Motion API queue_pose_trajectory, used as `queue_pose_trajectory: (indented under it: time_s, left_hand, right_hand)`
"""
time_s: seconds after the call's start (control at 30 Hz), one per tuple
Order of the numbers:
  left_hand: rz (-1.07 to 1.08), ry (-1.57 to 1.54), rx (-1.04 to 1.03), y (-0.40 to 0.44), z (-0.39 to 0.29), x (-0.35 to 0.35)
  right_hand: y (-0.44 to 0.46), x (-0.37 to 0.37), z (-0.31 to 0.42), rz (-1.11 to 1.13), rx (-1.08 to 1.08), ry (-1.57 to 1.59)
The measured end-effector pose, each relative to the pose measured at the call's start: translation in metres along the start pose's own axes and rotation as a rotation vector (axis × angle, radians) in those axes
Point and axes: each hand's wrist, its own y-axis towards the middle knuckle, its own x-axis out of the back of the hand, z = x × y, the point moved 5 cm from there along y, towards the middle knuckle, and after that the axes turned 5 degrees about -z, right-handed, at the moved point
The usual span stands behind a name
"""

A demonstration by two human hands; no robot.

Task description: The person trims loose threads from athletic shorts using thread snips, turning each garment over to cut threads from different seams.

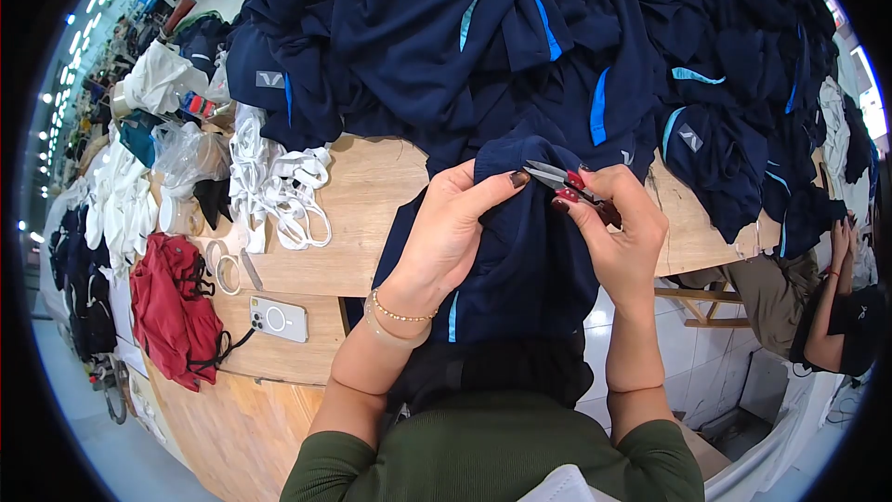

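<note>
A navy garment (530, 260) hangs over the table edge toward my lap, with a light blue strip low on its left side. My left hand (455, 223) pinches the garment's gathered upper edge between thumb and fingers. Small red-handled snips (576, 191) are in my right hand (624, 223), their fingers closed round the handles. The metal blades point left and lie over the navy fabric, close to my left thumb tip. Beyond my hands rises a large pile of navy garments (400, 28) with blue strips.
On the wooden table (372, 186), to the left, lie white straps (299, 195), tape rolls (226, 271), a red cloth item (175, 307) and a phone (278, 318). Another person (836, 316) sits at the far right, with hands at navy fabric.
</note>
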Motion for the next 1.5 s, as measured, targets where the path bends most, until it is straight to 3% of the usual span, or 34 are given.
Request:
queue_pose_trajectory:
  time_s: [0.67, 0.8, 0.87, 0.93, 1.0, 1.07, 1.1, 1.13, 1.2, 1.27, 1.33, 1.37, 1.43, 1.5]
  left_hand:
    - [-0.017, 0.036, -0.013, 0.001, 0.001, 0.003]
    - [-0.032, -0.096, 0.004, 0.005, -0.006, 0.003]
    - [0.091, -0.168, 0.040, 0.013, -0.016, -0.006]
    - [0.140, -0.195, -0.170, 0.016, -0.037, -0.026]
    - [0.110, -0.157, -0.222, 0.011, -0.060, -0.057]
    - [0.343, 0.328, -0.478, 0.006, -0.090, -0.088]
    - [0.453, 0.575, -0.604, 0.004, -0.102, -0.103]
    - [0.557, 0.826, -0.731, 0.001, -0.113, -0.119]
    - [0.556, 1.265, -0.766, 0.010, -0.132, -0.145]
    - [0.539, 1.240, -1.259, 0.005, -0.152, -0.172]
    - [0.345, 1.386, -1.696, 0.007, -0.157, -0.179]
    - [0.345, 1.385, -1.705, -0.008, -0.168, -0.188]
    - [0.386, 1.892, -1.013, -0.007, -0.179, -0.194]
    - [0.277, 1.913, -0.988, -0.017, -0.194, -0.191]
  right_hand:
    - [0.000, -0.001, -0.007, 0.016, 0.020, 0.010]
    - [0.004, 0.012, -0.025, -0.164, -0.250, 0.387]
    - [0.011, 0.015, -0.029, -0.228, -0.193, 0.494]
    - [0.014, 0.009, -0.020, -0.273, -0.213, 0.576]
    - [0.011, 0.014, -0.017, -0.320, -0.229, 0.654]
    - [0.005, 0.001, -0.008, 0.192, -0.279, 1.139]
    - [0.005, -0.004, 0.000, 0.264, -0.293, 1.254]
    - [0.006, -0.007, 0.003, 0.377, -0.231, 1.157]
    - [0.017, -0.015, 0.023, 0.501, -0.051, 1.096]
    - [0.034, -0.013, 0.046, 0.503, 0.100, 0.793]
    - [0.044, -0.015, 0.058, 0.501, 0.149, 0.698]
    - [0.050, -0.016, 0.064, 0.449, 0.162, 0.474]
    - [0.059, -0.019, 0.061, 0.396, 0.191, -0.035]
    - [0.061, -0.014, 0.037, 0.366, 0.223, -0.217]
